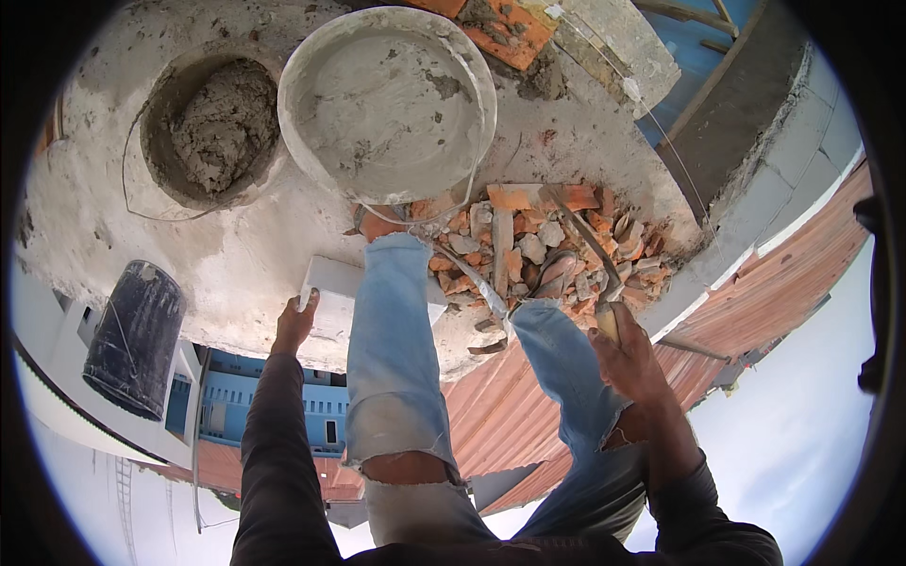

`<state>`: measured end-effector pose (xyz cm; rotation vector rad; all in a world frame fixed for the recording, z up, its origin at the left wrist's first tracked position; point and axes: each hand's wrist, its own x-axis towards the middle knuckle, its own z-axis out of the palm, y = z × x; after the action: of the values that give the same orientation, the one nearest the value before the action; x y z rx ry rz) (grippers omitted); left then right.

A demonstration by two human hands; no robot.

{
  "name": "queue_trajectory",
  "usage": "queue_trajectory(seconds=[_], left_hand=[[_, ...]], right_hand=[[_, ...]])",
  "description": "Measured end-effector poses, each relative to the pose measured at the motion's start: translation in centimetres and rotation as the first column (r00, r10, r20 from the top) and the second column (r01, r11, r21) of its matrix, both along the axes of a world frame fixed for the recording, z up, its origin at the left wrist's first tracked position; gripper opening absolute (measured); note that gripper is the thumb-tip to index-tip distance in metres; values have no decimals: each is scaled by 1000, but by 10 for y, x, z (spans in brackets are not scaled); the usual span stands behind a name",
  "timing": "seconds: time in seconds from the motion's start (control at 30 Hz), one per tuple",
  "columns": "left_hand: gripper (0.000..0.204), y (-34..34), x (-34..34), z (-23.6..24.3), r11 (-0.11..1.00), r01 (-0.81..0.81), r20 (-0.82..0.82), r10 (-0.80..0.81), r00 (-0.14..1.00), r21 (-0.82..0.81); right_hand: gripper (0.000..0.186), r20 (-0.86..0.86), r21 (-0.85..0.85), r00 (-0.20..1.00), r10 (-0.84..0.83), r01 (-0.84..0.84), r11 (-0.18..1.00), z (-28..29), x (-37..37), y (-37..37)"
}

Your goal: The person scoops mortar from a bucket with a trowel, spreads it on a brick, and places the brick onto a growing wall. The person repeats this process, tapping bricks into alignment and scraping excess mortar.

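My left hand point(293, 325) grips the near left end of a smooth, light grey building block point(327, 300), its thumb on the upper edge. The block lies on the rough concrete floor, partly hidden behind my left leg. In my right hand point(630, 361) is a machete-like tool point(593, 247), held by its pale wooden handle. Its long, slightly curved metal blade reaches away over a heap of broken bricks and grey rubble point(531, 247). My right foot point(557, 272) stands in that rubble in a sandal. My left foot point(381, 224) is beside a large white bucket.
Wet grey mortar fills the large white bucket point(293, 111); a smaller bucket point(158, 156) at left holds thicker mortar. A black bucket point(137, 330) stands at far left. A string point(651, 115) stretches along the block wall point(797, 179) at right. Rusty metal roofing point(746, 316) shows beyond the edge.
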<state>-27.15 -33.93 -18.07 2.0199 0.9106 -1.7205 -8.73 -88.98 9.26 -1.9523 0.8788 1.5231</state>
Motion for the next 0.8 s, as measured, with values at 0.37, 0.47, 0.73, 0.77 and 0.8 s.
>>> queue_trajectory(seconds=[0.37, 0.47, 0.73, 0.77, 0.8], left_hand=[[93, -15, -14, -51, 986, -57, 442, 122, 889, -158], [105, -26, -8, -16, 916, -347, 192, 384, 903, -201], [108, -71, 13, 49, 982, -141, 78, 151, 985, -127], [107, -77, 12, 43, 984, -129, 82, 140, 987, -126], [107, -85, 9, 35, 984, -123, 93, 136, 986, -127]], right_hand=[[34, 332, 166, 943, 26, -85, 982, -63, 42, -30], [39, 318, 82, 945, 81, -112, 990, -60, 42, -37], [43, 322, 34, 946, 38, -51, 998, -52, 79, -48], [40, 365, 24, 930, 25, -37, 999, -53, 83, -46], [43, 408, -70, 910, 80, -57, 996, -53, 87, -45]])
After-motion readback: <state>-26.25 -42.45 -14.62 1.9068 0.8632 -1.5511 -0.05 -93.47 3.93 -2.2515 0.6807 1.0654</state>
